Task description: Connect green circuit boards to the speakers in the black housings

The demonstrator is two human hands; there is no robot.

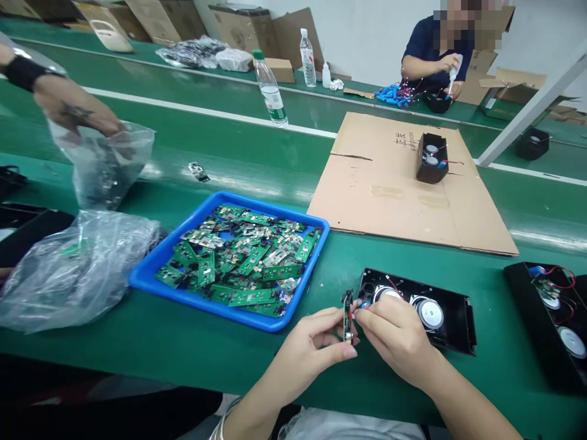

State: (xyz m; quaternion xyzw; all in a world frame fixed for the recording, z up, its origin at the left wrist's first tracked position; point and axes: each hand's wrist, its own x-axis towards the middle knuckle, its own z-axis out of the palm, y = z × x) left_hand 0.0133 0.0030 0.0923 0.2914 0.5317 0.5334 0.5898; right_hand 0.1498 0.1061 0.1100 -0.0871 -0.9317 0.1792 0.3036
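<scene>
My left hand (316, 342) is closed on a small circuit board (347, 318), held upright and seen almost edge-on. My right hand (398, 333) pinches something tiny against the board's face; the fingers hide most of it, and a bit of red shows there. Just behind the hands lies an open black speaker housing (452, 333) with two round silver speakers (430, 313), one partly covered by my right hand. A blue part (365, 304) and thin wires show beside my right fingertips.
A blue tray (137, 278) heaped with green circuit boards (252, 260) stands left. Another housing (527, 324) is at right; one sits on the cardboard sheet (398, 201). At left a co-worker's hand (76, 107) reaches into a plastic bag (110, 165). A person works across the bench.
</scene>
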